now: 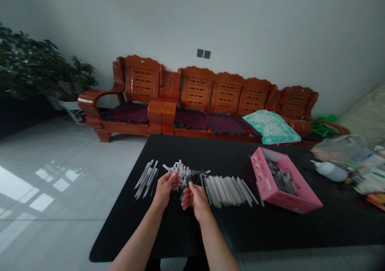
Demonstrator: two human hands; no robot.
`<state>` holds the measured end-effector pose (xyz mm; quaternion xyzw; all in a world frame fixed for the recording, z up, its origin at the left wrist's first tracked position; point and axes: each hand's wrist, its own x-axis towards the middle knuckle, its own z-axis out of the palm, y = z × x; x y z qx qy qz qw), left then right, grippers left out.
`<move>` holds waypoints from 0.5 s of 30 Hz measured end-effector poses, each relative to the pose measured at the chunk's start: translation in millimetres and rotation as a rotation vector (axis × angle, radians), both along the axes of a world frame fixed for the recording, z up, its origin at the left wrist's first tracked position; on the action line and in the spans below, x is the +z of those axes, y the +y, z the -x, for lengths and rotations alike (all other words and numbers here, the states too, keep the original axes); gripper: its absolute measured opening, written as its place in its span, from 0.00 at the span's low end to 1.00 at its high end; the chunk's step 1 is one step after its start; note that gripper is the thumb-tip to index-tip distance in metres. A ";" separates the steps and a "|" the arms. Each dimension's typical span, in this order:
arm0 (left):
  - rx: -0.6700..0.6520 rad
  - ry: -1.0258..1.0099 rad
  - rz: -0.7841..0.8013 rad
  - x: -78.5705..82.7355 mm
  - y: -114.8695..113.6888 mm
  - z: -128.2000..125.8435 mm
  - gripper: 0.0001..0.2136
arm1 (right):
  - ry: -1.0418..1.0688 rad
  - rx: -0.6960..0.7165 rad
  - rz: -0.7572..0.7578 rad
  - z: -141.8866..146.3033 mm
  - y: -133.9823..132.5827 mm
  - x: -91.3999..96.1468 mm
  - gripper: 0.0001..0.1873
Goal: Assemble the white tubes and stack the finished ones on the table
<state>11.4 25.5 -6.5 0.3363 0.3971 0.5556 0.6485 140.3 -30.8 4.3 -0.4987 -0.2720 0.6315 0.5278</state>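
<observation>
My left hand (165, 187) is closed in a pinch, its fingertips on a small white stick-like piece (167, 168) at the edge of a pile of short white pieces (180, 167). Close beside it, my right hand (196, 200) has its thumb and fingers curled together; what lies between them is too small to make out. Thin dark pieces (196, 177) lie just beyond the right fingertips. A row of slim whitish tubes (224, 191) lies to the right of my hands. Several similar white sticks (146, 180) are grouped on the left.
All this lies on a black table (240, 231). A pink open box (296, 200) holding greyish pieces stands right of the tubes. Farther right are a white bottle (331, 171) and plastic bags (343, 148). A wooden sofa (195, 86) stands behind the table.
</observation>
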 end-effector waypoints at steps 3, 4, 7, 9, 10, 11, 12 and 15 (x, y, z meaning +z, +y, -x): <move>-0.008 -0.014 0.018 -2.6 -0.1 1.7 0.18 | -0.016 0.026 -0.039 0.9 -1.2 -1.4 0.26; -0.005 -0.018 0.021 -3.3 0.1 2.0 0.19 | -0.011 0.030 -0.043 1.1 -1.4 -1.5 0.25; 0.013 -0.022 0.023 -5.0 1.4 2.4 0.19 | 0.005 0.036 -0.042 1.1 -1.6 -0.8 0.23; 0.024 -0.018 0.020 -5.7 2.1 2.6 0.18 | -0.006 0.020 -0.046 0.2 -1.4 0.1 0.22; 0.025 -0.016 0.017 -5.7 2.3 2.6 0.18 | -0.015 0.012 -0.047 -0.2 -1.2 0.6 0.21; 0.024 -0.015 0.012 -5.6 2.4 2.7 0.18 | -0.024 0.008 -0.042 -0.5 -1.1 1.1 0.22; 0.023 -0.015 0.007 -5.2 2.4 2.8 0.18 | -0.030 0.011 -0.031 -0.6 -1.0 1.6 0.22; 0.025 -0.012 -0.003 -3.1 2.3 3.4 0.17 | -0.032 0.061 0.005 0.7 -0.8 2.9 0.26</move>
